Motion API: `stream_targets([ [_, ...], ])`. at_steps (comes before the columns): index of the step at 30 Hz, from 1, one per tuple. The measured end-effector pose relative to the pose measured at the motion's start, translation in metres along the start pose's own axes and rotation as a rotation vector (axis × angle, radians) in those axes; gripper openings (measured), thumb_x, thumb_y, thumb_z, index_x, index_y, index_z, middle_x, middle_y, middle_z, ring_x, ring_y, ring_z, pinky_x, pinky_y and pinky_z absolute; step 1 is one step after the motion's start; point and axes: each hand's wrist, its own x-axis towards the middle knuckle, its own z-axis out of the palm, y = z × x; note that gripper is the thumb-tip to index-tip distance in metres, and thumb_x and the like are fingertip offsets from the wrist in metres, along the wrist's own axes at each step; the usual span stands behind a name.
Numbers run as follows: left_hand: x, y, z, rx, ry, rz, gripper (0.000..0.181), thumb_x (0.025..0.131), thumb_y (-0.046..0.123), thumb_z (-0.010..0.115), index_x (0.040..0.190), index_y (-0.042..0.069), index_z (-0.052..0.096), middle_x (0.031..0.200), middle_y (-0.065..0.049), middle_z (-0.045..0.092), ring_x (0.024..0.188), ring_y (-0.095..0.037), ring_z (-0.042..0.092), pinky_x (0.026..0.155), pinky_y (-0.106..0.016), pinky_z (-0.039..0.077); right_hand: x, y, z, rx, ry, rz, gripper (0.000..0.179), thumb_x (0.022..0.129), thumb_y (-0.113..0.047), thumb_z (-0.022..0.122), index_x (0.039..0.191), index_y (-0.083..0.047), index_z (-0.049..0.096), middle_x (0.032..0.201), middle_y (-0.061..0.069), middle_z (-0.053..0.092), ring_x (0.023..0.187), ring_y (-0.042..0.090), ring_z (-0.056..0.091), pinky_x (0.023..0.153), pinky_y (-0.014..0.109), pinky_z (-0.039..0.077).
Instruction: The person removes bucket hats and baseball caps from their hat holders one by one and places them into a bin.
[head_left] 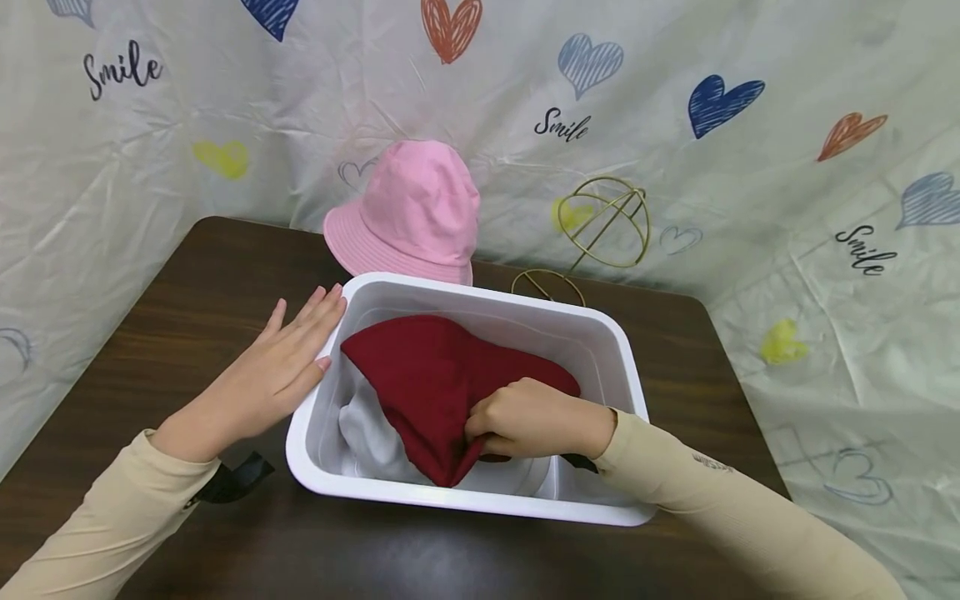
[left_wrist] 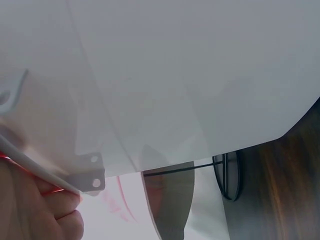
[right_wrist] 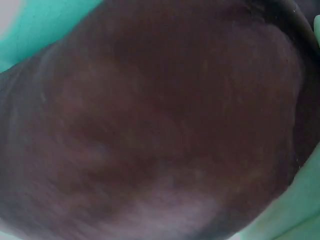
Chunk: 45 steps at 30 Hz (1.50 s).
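A white plastic bin (head_left: 457, 498) stands on the table, and a dark red hat (head_left: 435, 375), folded and soft, lies inside it. My right hand (head_left: 536, 417) reaches into the bin and grips the hat's near edge with curled fingers. Under the hat lies some light grey cloth (head_left: 371, 437). With fairly straight fingers, my left hand (head_left: 281, 371) rests against the bin's left rim; in the left wrist view its fingertips (left_wrist: 65, 220) touch the pale bin wall (left_wrist: 175, 90). The right wrist view is a dark, blurred close-up.
Behind the bin a pink bucket hat (head_left: 420, 208) sits upright. To its right, a gold wire hat stand (head_left: 611, 221) rises from the dark wooden table (head_left: 247, 258). A white curtain (head_left: 300, 100) printed with hearts hangs behind and beside the table.
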Motion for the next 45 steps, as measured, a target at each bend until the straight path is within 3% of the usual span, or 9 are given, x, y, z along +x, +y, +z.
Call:
stream_targets([
  [7,0.0,0.0,-0.002,-0.003,0.0,-0.003,0.06,0.099,0.021,0.042,0.151,0.004,0.016,0.156,-0.015,0.014,0.143,-0.029,0.008,0.11,-0.057,0.001,0.002,-0.004,0.001,0.072,-0.137,0.041,0.008,0.084,-0.018,0.069,0.091,-0.021,0.069,0.086,-0.013,0.06,0.071,-0.002,0.053,0.064,0.021,0.047],
  [11,0.0,0.0,-0.002,-0.013,0.005,-0.003,0.061,0.099,0.021,0.042,0.151,0.004,0.016,0.156,-0.014,0.014,0.143,-0.029,0.009,0.11,-0.057,0.002,-0.002,-0.003,-0.005,0.153,-0.233,0.072,0.025,0.084,-0.033,0.07,0.106,-0.02,0.067,0.097,-0.014,0.059,0.077,-0.002,0.052,0.069,0.021,0.046],
  [13,0.0,0.0,-0.002,-0.017,0.006,-0.002,0.061,0.099,0.021,0.042,0.151,0.004,0.017,0.157,-0.013,0.014,0.143,-0.029,0.009,0.11,-0.057,0.002,-0.006,0.001,-0.01,0.19,-0.232,0.071,0.032,0.085,-0.038,0.069,0.111,-0.019,0.065,0.102,-0.013,0.059,0.084,-0.002,0.054,0.074,0.021,0.046],
  [18,0.001,-0.001,-0.001,-0.019,0.004,-0.002,0.061,0.099,0.021,0.042,0.151,0.004,0.016,0.157,-0.012,0.012,0.143,-0.029,0.008,0.11,-0.058,0.003,-0.008,0.011,-0.023,0.215,0.004,0.041,0.025,0.089,-0.029,0.066,0.107,-0.013,0.066,0.102,-0.007,0.063,0.094,0.004,0.058,0.085,0.026,0.047],
  [21,0.001,-0.001,-0.001,-0.02,0.001,-0.007,0.061,0.098,0.021,0.043,0.151,0.004,0.016,0.156,-0.014,0.014,0.143,-0.029,0.008,0.11,-0.058,0.003,-0.002,0.011,-0.024,0.17,0.159,0.082,0.022,0.089,-0.023,0.066,0.108,-0.011,0.065,0.104,-0.004,0.063,0.097,0.008,0.058,0.086,0.028,0.047],
  [24,0.001,0.0,-0.001,-0.022,0.001,-0.01,0.061,0.098,0.02,0.043,0.15,0.003,0.017,0.156,-0.016,0.016,0.143,-0.029,0.009,0.109,-0.059,0.004,0.009,0.008,-0.019,0.14,0.189,0.122,0.029,0.089,-0.02,0.066,0.116,-0.011,0.062,0.112,0.0,0.06,0.104,0.011,0.056,0.091,0.029,0.046],
  [34,0.003,0.001,0.001,-0.024,0.003,-0.003,0.062,0.098,0.019,0.043,0.151,0.004,0.015,0.157,-0.014,0.012,0.143,-0.03,0.008,0.109,-0.059,0.003,0.04,-0.005,0.009,0.091,-0.168,0.189,0.063,0.094,-0.04,0.055,0.148,-0.016,0.034,0.147,0.014,0.032,0.136,0.028,0.029,0.109,0.039,0.027],
  [40,0.003,0.0,0.001,-0.036,-0.001,-0.006,0.06,0.1,0.022,0.04,0.151,0.005,0.015,0.157,-0.014,0.012,0.143,-0.03,0.007,0.11,-0.058,0.002,0.047,-0.005,0.026,0.01,-0.303,0.194,0.078,0.092,-0.053,0.05,0.153,-0.02,0.014,0.155,0.011,0.013,0.143,0.028,0.004,0.114,0.044,0.01],
  [45,0.003,0.0,0.002,-0.038,0.0,-0.003,0.06,0.099,0.022,0.041,0.151,0.005,0.015,0.156,-0.015,0.013,0.143,-0.031,0.008,0.109,-0.059,0.002,0.049,-0.007,0.041,-0.028,-0.343,0.194,0.084,0.091,-0.057,0.047,0.153,-0.02,0.005,0.157,0.01,0.003,0.143,0.027,-0.007,0.114,0.045,0.001],
])
